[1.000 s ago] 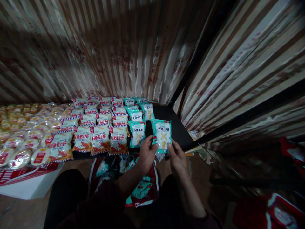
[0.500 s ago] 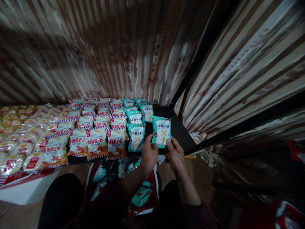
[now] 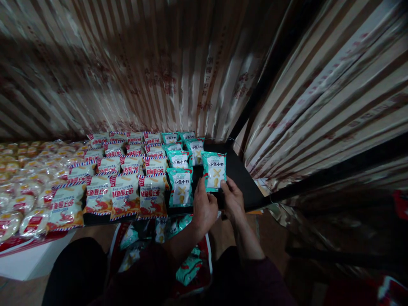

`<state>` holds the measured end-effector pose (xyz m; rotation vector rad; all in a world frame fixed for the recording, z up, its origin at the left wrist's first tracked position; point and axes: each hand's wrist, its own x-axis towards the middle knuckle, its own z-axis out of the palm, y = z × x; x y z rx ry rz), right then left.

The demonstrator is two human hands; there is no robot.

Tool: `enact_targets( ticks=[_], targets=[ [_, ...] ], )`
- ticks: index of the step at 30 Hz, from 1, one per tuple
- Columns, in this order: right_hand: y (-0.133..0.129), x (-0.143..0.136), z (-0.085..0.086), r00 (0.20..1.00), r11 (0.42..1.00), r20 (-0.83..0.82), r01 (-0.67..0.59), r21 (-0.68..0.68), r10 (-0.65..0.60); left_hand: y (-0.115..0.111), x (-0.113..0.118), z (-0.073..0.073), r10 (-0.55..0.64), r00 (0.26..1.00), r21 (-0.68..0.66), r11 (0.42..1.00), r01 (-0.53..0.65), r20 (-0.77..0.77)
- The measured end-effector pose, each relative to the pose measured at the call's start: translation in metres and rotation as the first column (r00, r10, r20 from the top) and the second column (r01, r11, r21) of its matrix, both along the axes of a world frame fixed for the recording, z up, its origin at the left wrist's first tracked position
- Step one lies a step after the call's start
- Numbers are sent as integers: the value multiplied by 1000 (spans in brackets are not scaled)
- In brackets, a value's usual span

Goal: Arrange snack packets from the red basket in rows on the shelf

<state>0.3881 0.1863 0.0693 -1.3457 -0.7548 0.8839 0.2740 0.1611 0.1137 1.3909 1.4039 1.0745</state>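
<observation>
A small teal-and-white snack bag is held upright over the right part of a black shelf. My right hand grips its lower right corner, with the thumb on the front. At the bag's lower left is my left hand, fingers stretched upward along the edge and thumb just below the bag. Left of it stand more teal snack bags, the nearest one at the shelf's front edge.
Rows of white-and-orange snack bags fill the shelf's middle. Round wrapped cakes lie at the left. Below the shelf, a red-lined container holds loose teal bags. Striped sheeting hangs behind; a dark bar runs at right.
The held bag has moved slightly back and left in view. My left thumb has come off the bag's front, and the left fingers have straightened. The whole view has shifted a little.
</observation>
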Motion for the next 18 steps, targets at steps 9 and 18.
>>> enact_targets(
  ticks=[9, 18],
  targets=[
    [21, 0, -3, 999, 1000, 43, -31, -4, 31, 9, 7, -4, 38, 999, 35, 999, -37, -34],
    [42, 0, -6, 992, 1000, 122, -25, -2, 25, 21, 9, 0, 19, 997, -6, 1000, -20, -80]
  ],
)
